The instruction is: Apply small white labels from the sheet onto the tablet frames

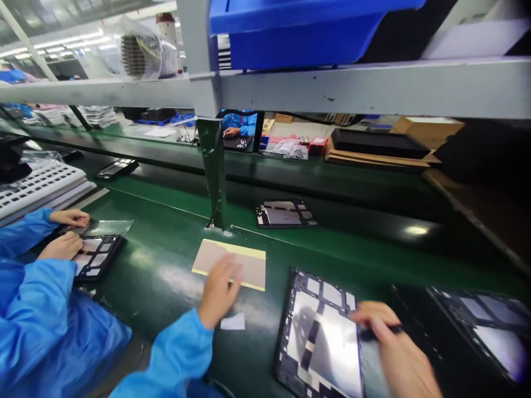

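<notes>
My left hand (220,288), a little blurred, reaches over a tan sheet with yellow edges (253,268) on the green bench. Its fingers are stretched and slightly apart, with nothing visible in them; contact with the sheet is unclear. A small white slip of paper (233,321) lies just below that hand. To the right sits a tablet-like device (336,342), its silvery inside facing up in a black frame. At its right edge, my right hand (400,345) is closed on a dark slim object, partly hidden by the fingers, whose kind I cannot make out.
Another opened device (286,213) lies beyond the sheet, and more stand at the far right (485,326). A co-worker's hands (66,237) handle a device (102,257) at left. A metal post (211,171) and shelf (352,91) with a blue bin (298,38) rise ahead.
</notes>
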The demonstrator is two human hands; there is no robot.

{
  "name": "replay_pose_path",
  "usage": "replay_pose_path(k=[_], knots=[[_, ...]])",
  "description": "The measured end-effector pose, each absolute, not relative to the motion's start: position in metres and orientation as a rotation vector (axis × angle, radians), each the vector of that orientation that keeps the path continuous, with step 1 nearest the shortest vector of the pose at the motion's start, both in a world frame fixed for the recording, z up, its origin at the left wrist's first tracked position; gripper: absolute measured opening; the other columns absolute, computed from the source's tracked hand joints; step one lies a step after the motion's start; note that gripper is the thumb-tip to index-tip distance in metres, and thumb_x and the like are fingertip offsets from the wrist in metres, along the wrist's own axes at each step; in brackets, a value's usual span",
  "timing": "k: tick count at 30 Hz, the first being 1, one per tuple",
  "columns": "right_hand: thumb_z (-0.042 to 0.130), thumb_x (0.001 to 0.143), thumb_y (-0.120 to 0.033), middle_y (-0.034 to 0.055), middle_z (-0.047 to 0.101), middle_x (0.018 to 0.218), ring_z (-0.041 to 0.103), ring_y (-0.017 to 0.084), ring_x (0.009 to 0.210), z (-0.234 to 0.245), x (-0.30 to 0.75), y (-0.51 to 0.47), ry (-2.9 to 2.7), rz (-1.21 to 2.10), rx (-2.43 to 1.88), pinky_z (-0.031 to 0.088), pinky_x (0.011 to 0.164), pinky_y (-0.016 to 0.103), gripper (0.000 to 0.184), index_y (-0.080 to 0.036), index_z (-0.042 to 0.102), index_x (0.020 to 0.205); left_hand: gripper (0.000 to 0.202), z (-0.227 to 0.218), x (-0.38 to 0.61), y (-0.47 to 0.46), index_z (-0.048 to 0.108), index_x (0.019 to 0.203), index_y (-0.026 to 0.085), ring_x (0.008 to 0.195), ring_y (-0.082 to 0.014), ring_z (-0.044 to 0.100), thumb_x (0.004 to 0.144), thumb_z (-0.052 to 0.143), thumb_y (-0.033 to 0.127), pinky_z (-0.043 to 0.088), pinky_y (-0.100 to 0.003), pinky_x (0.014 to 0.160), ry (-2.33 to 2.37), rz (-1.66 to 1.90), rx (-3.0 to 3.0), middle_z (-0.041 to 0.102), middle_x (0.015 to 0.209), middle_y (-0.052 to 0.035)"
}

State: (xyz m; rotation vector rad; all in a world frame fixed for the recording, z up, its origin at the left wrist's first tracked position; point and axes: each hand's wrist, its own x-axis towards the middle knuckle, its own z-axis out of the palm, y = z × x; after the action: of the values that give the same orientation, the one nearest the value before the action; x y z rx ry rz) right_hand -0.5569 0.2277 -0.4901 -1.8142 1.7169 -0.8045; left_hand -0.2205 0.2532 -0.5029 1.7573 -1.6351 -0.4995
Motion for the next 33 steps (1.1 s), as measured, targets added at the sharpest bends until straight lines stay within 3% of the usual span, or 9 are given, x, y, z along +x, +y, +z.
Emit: replay_pose_path(k=[2,6,11,15,27,30,33], knots=[[0.032,0.093,-0.072,0.0117,0.069,0.086,0.07,0.026,0.081,-0.474,-0.504,0.195,1.505,-0.853,-1.611,0.061,0.069,0.036,0.06,-0.023,0.063,0.078,0.043,-0.522,-0.193,0.232,0.063,0.132,0.02,0.146,-0.0337,0.037,0.091,0.058,0.03,0.023,-0.061,0.12,-1.681,-0.381,1.987,0.047,0.153,-0.0132],[0.06,0.075,-0.081,0.0065,0.069,0.079,0.07,0.019,0.064,-0.486,-0.402,0.134,0.965,-0.664,-1.301,0.061,0.066,0.034,0.062,-0.018,0.059,0.08,0.059,-0.555,-0.195,0.233,0.051,0.145,0.019,0.147,-0.0339,0.035,0.088,0.063,0.032,0.024,-0.059,0.121,-1.791,-0.398,1.994,0.042,0.156,-0.0136],[0.09,0.056,-0.056,0.0003,0.069,0.067,0.072,0.015,0.063,-0.535,-0.348,0.092,0.853,-0.557,-1.185,0.061,0.065,0.027,0.056,-0.017,0.058,0.08,0.06,-0.561,-0.218,0.252,0.049,0.147,0.02,0.146,-0.0332,0.038,0.09,0.063,0.034,0.021,-0.059,0.122,-1.778,-0.319,1.974,0.044,0.155,-0.014],[0.09,0.059,-0.049,-0.002,0.069,0.064,0.072,0.015,0.06,-0.551,-0.343,0.084,0.842,-0.528,-1.169,0.061,0.061,0.027,0.051,-0.018,0.057,0.082,0.06,-0.558,-0.216,0.249,0.05,0.146,0.022,0.145,-0.0349,0.039,0.089,0.064,0.034,0.015,-0.064,0.121,-1.775,-0.343,1.977,0.045,0.155,-0.0136],[0.09,0.06,-0.04,-0.0044,0.066,0.06,0.069,0.014,0.057,-0.547,-0.338,0.085,0.846,-0.485,-1.212,0.059,0.058,0.026,0.044,-0.019,0.056,0.081,0.059,-0.555,-0.217,0.249,0.05,0.145,0.021,0.145,-0.0347,0.038,0.089,0.064,0.035,0.019,-0.06,0.121,-1.778,-0.385,1.98,0.044,0.156,-0.0122],[0.089,0.062,-0.039,-0.0039,0.064,0.059,0.067,0.014,0.055,-0.529,-0.339,0.092,0.844,-0.494,-1.219,0.058,0.058,0.026,0.041,-0.018,0.06,0.08,0.058,-0.555,-0.215,0.246,0.051,0.144,0.02,0.146,-0.0349,0.037,0.09,0.063,0.036,0.018,-0.06,0.121,-1.788,-0.385,2.002,0.044,0.156,-0.012],[0.086,0.069,-0.04,-0.001,0.068,0.072,0.07,0.015,0.063,-0.495,-0.366,0.117,0.821,-0.641,-1.258,0.061,0.066,0.03,0.037,-0.017,0.066,0.09,0.057,-0.553,-0.209,0.245,0.052,0.143,0.021,0.145,-0.0351,0.039,0.089,0.063,0.038,0.018,-0.059,0.122,-1.792,-0.374,2.005,0.045,0.155,-0.0125]])
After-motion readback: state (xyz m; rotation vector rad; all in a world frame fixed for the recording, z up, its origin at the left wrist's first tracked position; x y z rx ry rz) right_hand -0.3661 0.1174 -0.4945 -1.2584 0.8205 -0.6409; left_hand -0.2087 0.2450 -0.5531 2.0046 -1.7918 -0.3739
